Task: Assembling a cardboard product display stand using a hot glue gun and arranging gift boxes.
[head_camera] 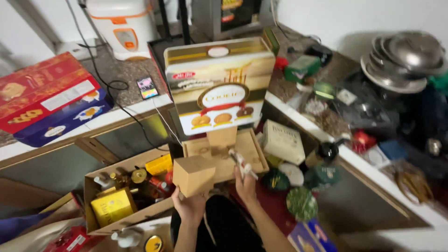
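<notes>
My left hand point(189, 205) grips a small plain cardboard box point(193, 175) from below. My right hand point(245, 184) holds a thin pen-like tool point(239, 163), its tip over an open cardboard tray point(254, 149). Above the tray stands a gold and white cookie box point(219, 84), its lid side facing me, with a cardboard piece point(222, 139) hanging below it.
A red and blue biscuit box point(46, 98) lies on the counter at the left. An open carton point(116, 198) of bottles and a yellow box sits on the floor. Round tins point(301, 203), a white box point(283, 141) and steel bowls point(406, 58) fill the right side.
</notes>
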